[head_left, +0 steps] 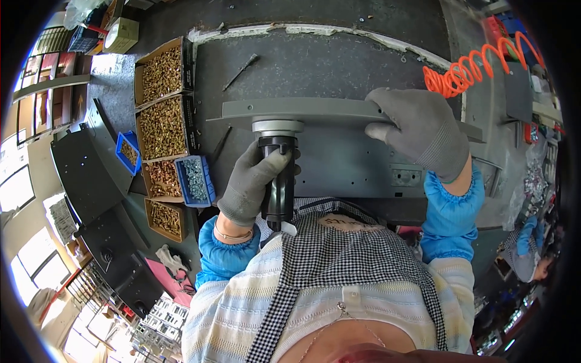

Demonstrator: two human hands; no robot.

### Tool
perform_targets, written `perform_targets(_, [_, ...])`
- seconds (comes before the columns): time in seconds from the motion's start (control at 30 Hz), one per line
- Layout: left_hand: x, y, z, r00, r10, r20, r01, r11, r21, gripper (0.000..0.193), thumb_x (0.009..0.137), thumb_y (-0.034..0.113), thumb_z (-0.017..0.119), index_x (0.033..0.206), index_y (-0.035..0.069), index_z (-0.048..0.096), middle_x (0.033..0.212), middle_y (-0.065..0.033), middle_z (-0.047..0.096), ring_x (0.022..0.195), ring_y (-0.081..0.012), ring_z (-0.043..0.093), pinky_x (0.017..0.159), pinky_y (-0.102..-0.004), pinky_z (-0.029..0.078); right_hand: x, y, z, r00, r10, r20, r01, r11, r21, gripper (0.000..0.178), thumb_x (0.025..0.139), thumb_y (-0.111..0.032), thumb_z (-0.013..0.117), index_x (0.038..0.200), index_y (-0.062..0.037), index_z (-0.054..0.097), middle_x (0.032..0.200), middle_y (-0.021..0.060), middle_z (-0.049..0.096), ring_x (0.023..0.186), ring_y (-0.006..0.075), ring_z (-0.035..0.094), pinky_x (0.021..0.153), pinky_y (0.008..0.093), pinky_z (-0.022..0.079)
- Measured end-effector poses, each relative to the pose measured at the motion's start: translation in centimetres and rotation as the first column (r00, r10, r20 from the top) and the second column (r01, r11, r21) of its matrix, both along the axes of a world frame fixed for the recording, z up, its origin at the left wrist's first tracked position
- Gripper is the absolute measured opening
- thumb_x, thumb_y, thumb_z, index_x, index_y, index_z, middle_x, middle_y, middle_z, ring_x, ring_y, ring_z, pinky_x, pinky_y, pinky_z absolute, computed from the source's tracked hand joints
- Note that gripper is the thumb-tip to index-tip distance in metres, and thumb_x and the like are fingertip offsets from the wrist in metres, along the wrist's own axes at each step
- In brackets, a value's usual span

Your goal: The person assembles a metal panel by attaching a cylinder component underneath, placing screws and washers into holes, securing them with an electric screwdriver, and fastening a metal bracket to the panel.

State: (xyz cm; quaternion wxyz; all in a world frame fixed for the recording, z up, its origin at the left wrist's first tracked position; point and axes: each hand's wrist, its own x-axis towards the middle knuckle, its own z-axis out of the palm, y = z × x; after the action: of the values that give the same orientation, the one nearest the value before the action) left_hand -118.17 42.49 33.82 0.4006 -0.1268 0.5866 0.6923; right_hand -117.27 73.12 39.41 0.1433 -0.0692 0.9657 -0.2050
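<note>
My left hand, in a grey knit glove, is wrapped round the black barrel of a power tool. The tool's silver round head meets the raised edge of a grey sheet-metal panel in front of my apron. Further right, my gloved right hand pinches that edge, its thumb on the near side and its fingers over the top. Small holes and a rectangular cutout show in the panel. Whatever lies between the tool's head and the panel is hidden.
On the left stand cardboard boxes of brass-coloured fasteners and a blue bin of silver ones. A thin rod-like tool lies beyond the panel. An orange coiled hose hangs at right. Another person is at far right.
</note>
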Motion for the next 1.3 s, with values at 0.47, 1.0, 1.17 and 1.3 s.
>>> perform_targets(0.47, [2.5, -3.0, 3.0, 0.989, -0.036, -0.147, 0.057, 0.988, 0.146, 0.061, 0.090, 0.023, 0.076, 0.139, -0.006, 0.054, 0.120, -0.0200, 0.069, 0.099, -0.0281, 0.072, 0.085, -0.0405, 0.061, 5.1, -4.3, 3.7, 0.944, 0.180, -0.276, -0.174, 0.984, 0.048, 0.028, 0.083, -0.025, 0.077, 0.100, -0.0086, 0.060, 0.084, 0.0093, 0.068, 0.081, 0.0332, 0.070, 0.069, 0.0462, 0.055])
perform_targets(1.0, [1.8, -7.1, -5.8, 0.771, 0.042, -0.636, 0.128, 0.967, 0.219, 0.034, 0.085, -0.006, 0.079, 0.117, 0.000, 0.071, 0.112, -0.0083, 0.073, 0.099, -0.0167, 0.070, 0.080, -0.0319, 0.060, 11.2, -10.8, 1.8, 0.617, 0.429, -0.659, -0.162, 0.890, 0.427, 0.024, 0.086, -0.018, 0.061, 0.108, -0.0092, 0.063, 0.087, 0.0027, 0.061, 0.081, 0.0188, 0.065, 0.061, 0.0337, 0.053])
perform_targets(1.17, [5.2, -10.2, -12.0, 0.549, -0.141, -0.824, 0.172, 0.984, -0.054, 0.035, 0.086, 0.000, 0.078, 0.121, 0.003, 0.071, 0.117, -0.0087, 0.073, 0.106, -0.0215, 0.070, 0.090, -0.0350, 0.059, 15.5, -13.9, -1.3, 0.710, 0.398, -0.581, -0.149, 0.891, 0.428, 0.033, 0.084, -0.018, 0.062, 0.116, -0.0120, 0.066, 0.095, 0.0019, 0.059, 0.081, 0.0185, 0.061, 0.062, 0.0326, 0.052])
perform_targets(1.3, [6.7, -13.5, -19.0, -0.009, -0.475, -0.880, -0.011, 0.880, -0.475, 0.043, 0.091, 0.024, 0.073, 0.132, 0.011, 0.067, 0.131, -0.0067, 0.068, 0.122, -0.0276, 0.063, 0.105, -0.0384, 0.050, 17.6, -14.8, -4.0, 0.720, 0.391, -0.574, -0.178, 0.903, 0.391, 0.035, 0.085, -0.019, 0.062, 0.119, -0.0136, 0.066, 0.095, 0.0006, 0.057, 0.083, 0.0169, 0.059, 0.061, 0.0311, 0.050])
